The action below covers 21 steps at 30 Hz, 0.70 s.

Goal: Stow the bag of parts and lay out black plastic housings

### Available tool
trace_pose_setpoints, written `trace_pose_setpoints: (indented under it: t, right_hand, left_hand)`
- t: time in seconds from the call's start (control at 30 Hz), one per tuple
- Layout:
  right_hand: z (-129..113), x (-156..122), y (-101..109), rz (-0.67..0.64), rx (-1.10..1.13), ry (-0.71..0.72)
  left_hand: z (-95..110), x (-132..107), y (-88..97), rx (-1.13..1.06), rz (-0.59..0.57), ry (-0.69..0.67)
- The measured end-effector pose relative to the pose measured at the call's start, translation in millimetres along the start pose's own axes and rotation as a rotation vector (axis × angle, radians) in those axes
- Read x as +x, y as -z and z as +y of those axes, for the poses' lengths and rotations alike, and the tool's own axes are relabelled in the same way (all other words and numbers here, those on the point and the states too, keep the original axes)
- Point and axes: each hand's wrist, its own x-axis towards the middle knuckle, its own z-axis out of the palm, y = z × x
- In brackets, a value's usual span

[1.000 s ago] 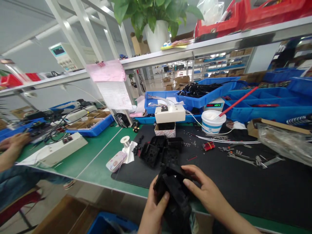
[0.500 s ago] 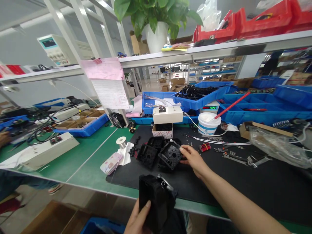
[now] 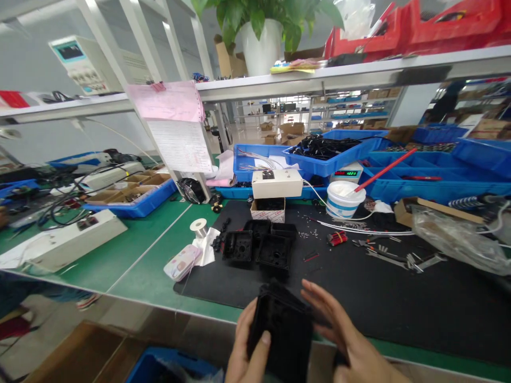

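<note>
Over the near edge of the bench I hold a black plastic housing (image 3: 281,327). My left hand (image 3: 246,354) grips its left side with the thumb across the front. My right hand (image 3: 343,340) lies against its right side, fingers stretched toward the top; its image is blurred. Further back on the black mat (image 3: 399,298) lies a cluster of several more black housings (image 3: 259,247), apart from both hands.
A white bucket with a red stick (image 3: 344,198), a white control box (image 3: 277,183), small tools (image 3: 399,258) and a clear bag (image 3: 459,239) lie beyond. Blue bins (image 3: 331,151) line the back. A solder spool (image 3: 198,225) and pink case (image 3: 181,262) sit left.
My right hand has left the housings on the mat and come back to the housing I hold. The cluster on the mat is rearranged, with one housing now lying flat.
</note>
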Motion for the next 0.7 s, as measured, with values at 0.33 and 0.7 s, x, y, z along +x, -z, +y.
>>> trace_pose_setpoints:
  t: [0.33, 0.7]
  right_hand:
    - [2, -38, 55, 0.911, 0.143, -0.147]
    - [-22, 35, 152, 0.878, -0.03, -0.19]
  left_hand:
    - [-17, -14, -99.5, 0.134, -0.749, -0.129]
    - [-51, -18, -71.5, 0.024, -0.526, 0.068]
